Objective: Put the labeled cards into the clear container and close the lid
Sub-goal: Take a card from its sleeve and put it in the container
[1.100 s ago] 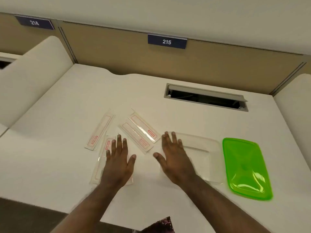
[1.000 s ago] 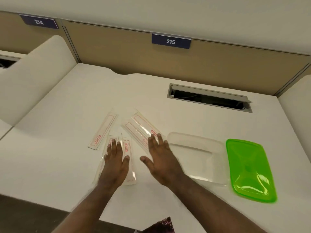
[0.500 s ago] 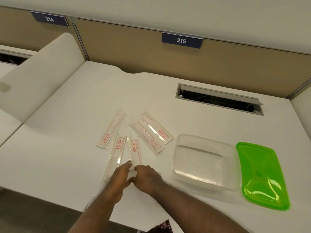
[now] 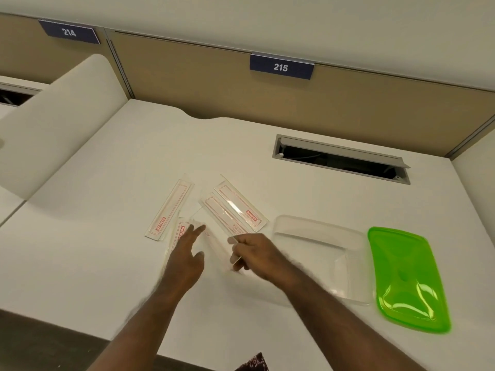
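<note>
While bare desk (image 4: 107,263) spreads toward 9 o'clock, the right hand (image 4: 257,254) pinches a blurred clear card (image 4: 214,243); the left hand (image 4: 187,257) hovers splayed, holding nothing.

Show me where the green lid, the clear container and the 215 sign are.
green lid (image 4: 407,279), head view, middle of its top.
clear container (image 4: 318,226), head view, far rim.
215 sign (image 4: 281,67), head view, on the number.

Desk (image 4: 107,183), cable slot (image 4: 340,160), "215" sign (image 4: 281,67)
</note>
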`<state>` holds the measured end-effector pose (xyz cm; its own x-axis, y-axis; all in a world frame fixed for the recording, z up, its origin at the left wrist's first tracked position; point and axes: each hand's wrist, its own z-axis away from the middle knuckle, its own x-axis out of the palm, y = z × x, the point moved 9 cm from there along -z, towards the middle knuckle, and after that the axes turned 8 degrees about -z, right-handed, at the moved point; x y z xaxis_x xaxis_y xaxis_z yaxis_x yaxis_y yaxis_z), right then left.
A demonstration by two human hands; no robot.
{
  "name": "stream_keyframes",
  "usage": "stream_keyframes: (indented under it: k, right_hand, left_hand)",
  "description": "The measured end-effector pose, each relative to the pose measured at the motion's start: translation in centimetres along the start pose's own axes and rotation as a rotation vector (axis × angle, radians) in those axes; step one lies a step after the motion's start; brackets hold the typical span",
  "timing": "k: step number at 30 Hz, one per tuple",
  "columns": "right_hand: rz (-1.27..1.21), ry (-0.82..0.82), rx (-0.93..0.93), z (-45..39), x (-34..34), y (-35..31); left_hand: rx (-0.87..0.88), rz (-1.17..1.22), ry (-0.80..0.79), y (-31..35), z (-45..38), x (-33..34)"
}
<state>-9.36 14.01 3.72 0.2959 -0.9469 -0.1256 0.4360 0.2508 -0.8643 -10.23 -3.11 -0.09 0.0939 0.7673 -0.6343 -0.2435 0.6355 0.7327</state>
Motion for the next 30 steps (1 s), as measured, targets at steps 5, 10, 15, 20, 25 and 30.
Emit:
stream_keyframes:
  k: [5, 10, 15, 20, 25, 30]
  right_hand:
    - [-0.217, -0.032, -0.01, 2.3, -5.4, -2.1]
    - [-0.414, -0.027, 0.078, 4.6, -10.9, -1.5]
    - [-0.543, -0.068, 0.143, 6.8, -14.2, -0.5]
    - [-0.553, 0.111, 0.166, 8.7, -18.0, 1.4]
    - [-0.35, 0.262, 0.023, 11.4, -21.9, 0.8]
    - [-0.134, 0.339, -0.161, 14.5, -23.6, -1.3]
  left_hand:
    - [0.212, -0.192, 0.0, 3.7, -1.9, -1.7]
    - [0.277, -0.155, -0.178, 6.8, -2.9, -1.5]
    - [0.298, 0.018, -0.36, 10.0, -2.3, 0.0]
    - [0.351, 0.071, -0.425, 13.1, -1.2, 1.2]
    - [0.412, 0.102, -0.391, 16.1, -0.2, 1.9]
    - [0.438, 0.125, -0.367, 18.1, 0.4, 2.0]
